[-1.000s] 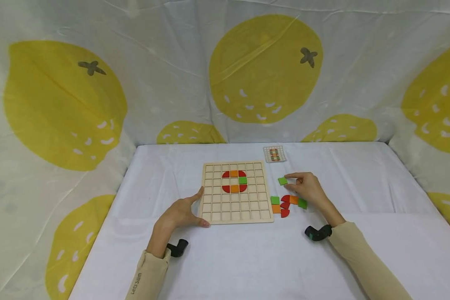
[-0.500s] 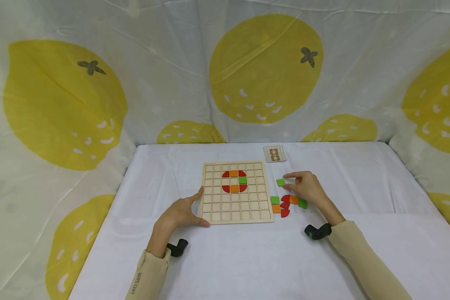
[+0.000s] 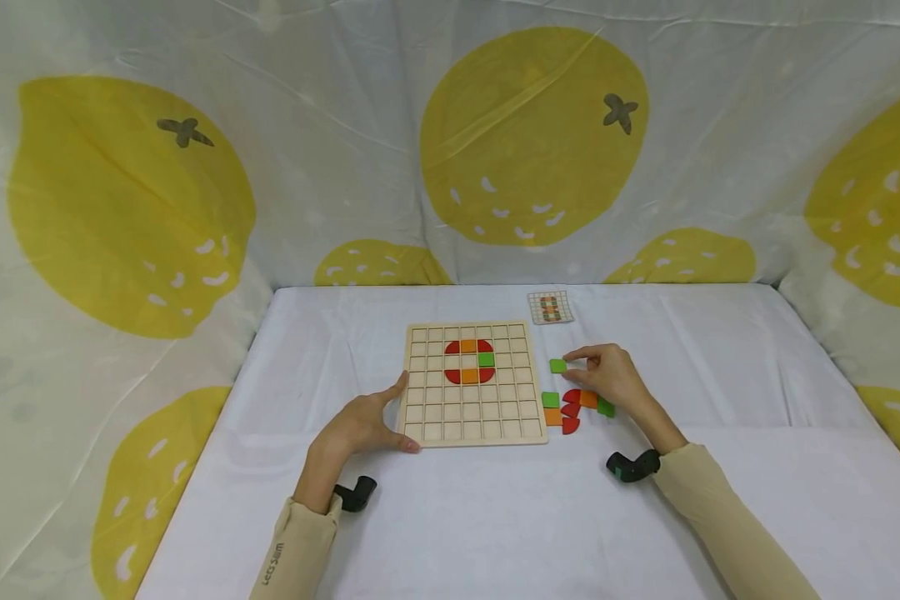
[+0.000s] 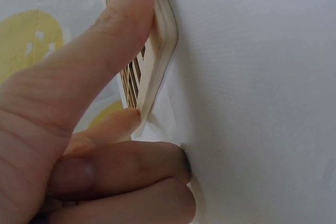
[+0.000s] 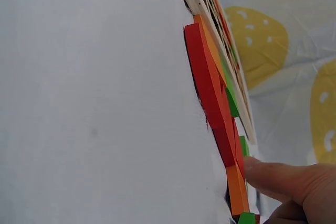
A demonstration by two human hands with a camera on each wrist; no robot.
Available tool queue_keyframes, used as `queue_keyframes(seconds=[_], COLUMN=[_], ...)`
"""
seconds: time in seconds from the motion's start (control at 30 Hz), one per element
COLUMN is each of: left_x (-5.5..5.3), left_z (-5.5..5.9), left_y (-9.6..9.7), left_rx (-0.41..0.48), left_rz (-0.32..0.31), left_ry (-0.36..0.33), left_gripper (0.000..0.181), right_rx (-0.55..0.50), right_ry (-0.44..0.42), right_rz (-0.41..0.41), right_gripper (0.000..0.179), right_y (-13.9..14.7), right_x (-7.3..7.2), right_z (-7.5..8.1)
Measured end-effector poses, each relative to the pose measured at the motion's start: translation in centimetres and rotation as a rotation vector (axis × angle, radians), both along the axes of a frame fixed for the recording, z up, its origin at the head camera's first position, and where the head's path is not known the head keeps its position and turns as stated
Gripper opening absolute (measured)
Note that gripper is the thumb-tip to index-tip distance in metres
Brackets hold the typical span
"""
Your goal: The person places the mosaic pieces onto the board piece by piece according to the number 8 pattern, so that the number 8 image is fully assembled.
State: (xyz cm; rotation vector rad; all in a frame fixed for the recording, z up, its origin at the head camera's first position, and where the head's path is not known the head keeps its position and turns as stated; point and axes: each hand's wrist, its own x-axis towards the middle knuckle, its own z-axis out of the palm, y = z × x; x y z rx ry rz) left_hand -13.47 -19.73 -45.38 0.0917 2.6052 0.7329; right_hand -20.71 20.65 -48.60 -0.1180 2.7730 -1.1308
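Observation:
A pale wooden grid board (image 3: 444, 412) lies flat on the table. Red quarter-round tiles, orange squares and one green square sit in its upper cells. My left hand (image 3: 356, 429) holds the board's near left corner, thumb on the front edge and index fingertip at the left edge. In the left wrist view the other fingers are curled beside the board. Right of the board, my right hand (image 3: 611, 379) pinches a green square tile (image 3: 557, 367) between thumb and index finger. The right wrist view shows the thumb (image 5: 278, 177) beyond the loose tiles.
Loose tiles lie by the board's right edge: a green square (image 3: 551, 400), an orange square (image 3: 552, 417), red quarter-rounds (image 3: 571, 426) and others partly under the right hand. A small pattern card (image 3: 550, 308) lies behind them. Lemon-print cloth (image 3: 532, 137) hangs behind the table.
My right hand has shifted slightly left with the green tile, bringing it nearer the board, and the tile has turned straighter. The left hand and board stay put.

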Motion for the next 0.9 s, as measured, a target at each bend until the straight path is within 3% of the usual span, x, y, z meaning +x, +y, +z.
queue_keyframes(seconds=[0.23,0.4,0.9], left_x=[0.1,0.1,0.1], left_z=[0.1,0.0,0.0], left_y=[-0.1,-0.1,-0.1], left_rx=[-0.001,-0.006,-0.001], left_rz=[0.001,-0.001,-0.005], left_ry=[0.001,0.007,0.002], left_gripper=[0.124,0.124,0.123], right_rx=[-0.015,-0.084,-0.207], right_ry=[0.067,0.124,0.073], right_rz=[0.0,0.035,0.115], right_gripper=[0.032,0.031,0.029], right_y=[-1.0,-3.0,-12.0], right_x=[-0.2,-0.6,-1.1], right_z=[0.4,1.1,1.5])
